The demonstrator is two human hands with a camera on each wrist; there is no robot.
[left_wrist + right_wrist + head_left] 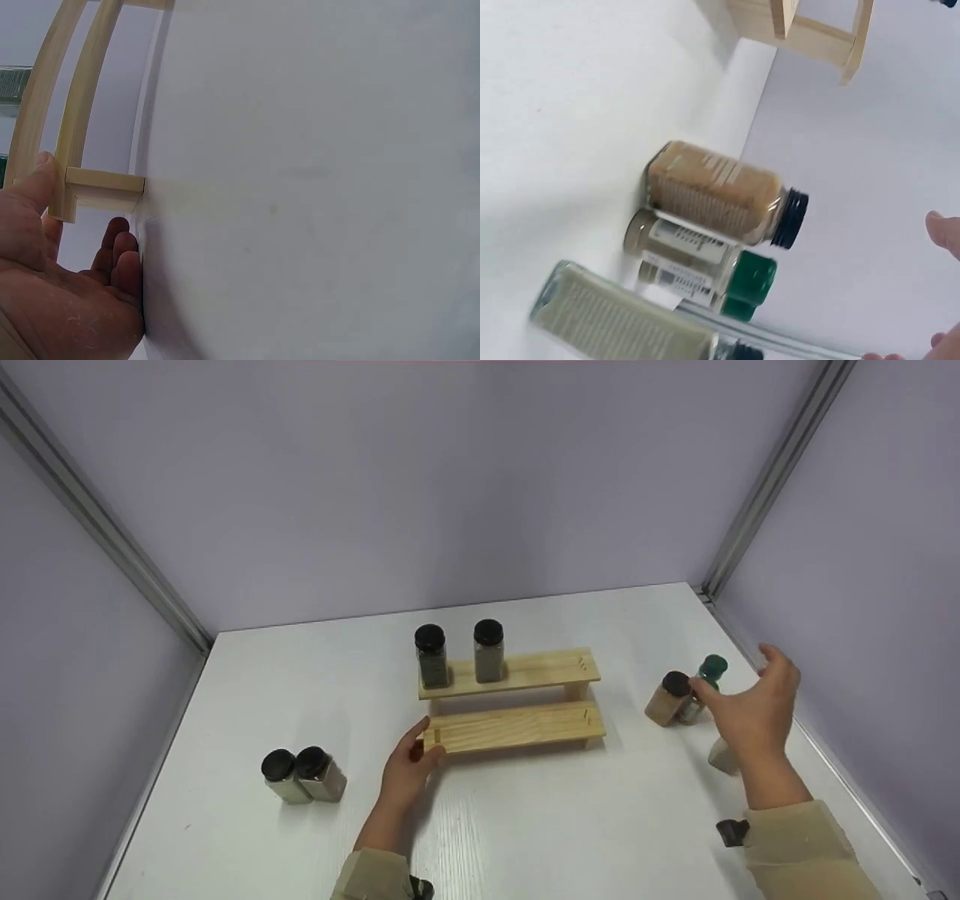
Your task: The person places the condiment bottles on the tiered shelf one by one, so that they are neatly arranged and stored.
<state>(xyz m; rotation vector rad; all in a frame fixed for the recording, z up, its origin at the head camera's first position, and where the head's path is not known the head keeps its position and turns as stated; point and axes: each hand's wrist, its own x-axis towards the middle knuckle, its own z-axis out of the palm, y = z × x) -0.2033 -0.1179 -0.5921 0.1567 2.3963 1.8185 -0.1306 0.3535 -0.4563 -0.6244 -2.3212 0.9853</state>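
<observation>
My left hand holds the left end of the lower tier of a two-tier wooden spice rack, thumb on one side and a finger on the other. In the left wrist view, the other fingers curl beside the rack's leg. At the right, my right hand hovers with thumb and fingers spread apart, holding nothing. Below it stand a black-capped spice jar with tan contents, green-capped jars and a jar of pale powder. The hand partly hides these in the head view.
Two black-capped jars, a left one and a right one, stand on the upper tier. Another pair of black-capped jars stands at the table's left. Walls enclose the white table at the back and sides.
</observation>
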